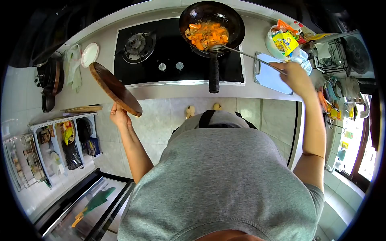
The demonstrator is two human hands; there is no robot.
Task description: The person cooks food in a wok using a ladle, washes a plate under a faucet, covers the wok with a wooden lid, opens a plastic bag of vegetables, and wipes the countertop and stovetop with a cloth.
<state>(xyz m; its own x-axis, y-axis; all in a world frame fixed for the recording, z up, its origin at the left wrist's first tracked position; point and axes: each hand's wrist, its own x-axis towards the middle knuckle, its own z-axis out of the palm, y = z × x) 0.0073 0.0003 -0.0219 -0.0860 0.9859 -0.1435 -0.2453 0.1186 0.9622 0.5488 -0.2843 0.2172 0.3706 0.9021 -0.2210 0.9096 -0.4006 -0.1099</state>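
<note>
A dark wok [237, 28] sits on the right burner, its wrapped handle [214, 76] toward me. Inside it lie orange carrot pieces [207, 36] mixed with browner bits I cannot make out. My right hand [296, 76] is closed round the long metal handle of a ladle [253, 57], whose head rests by the wok's near rim, at the food. Off to the left, my left hand [120, 115] grips a round wooden lid [116, 89] from below, tilted and held away from the wok, in front of the counter edge.
The black gas stove [169, 44] has a second burner [136, 46] at left. A white plate [90, 55] and plastic bag [73, 66] lie left of it. To the right are a light blue cutting board [267, 76] and a tub of packets [284, 40]. A shelf rack [60, 120] stands at left.
</note>
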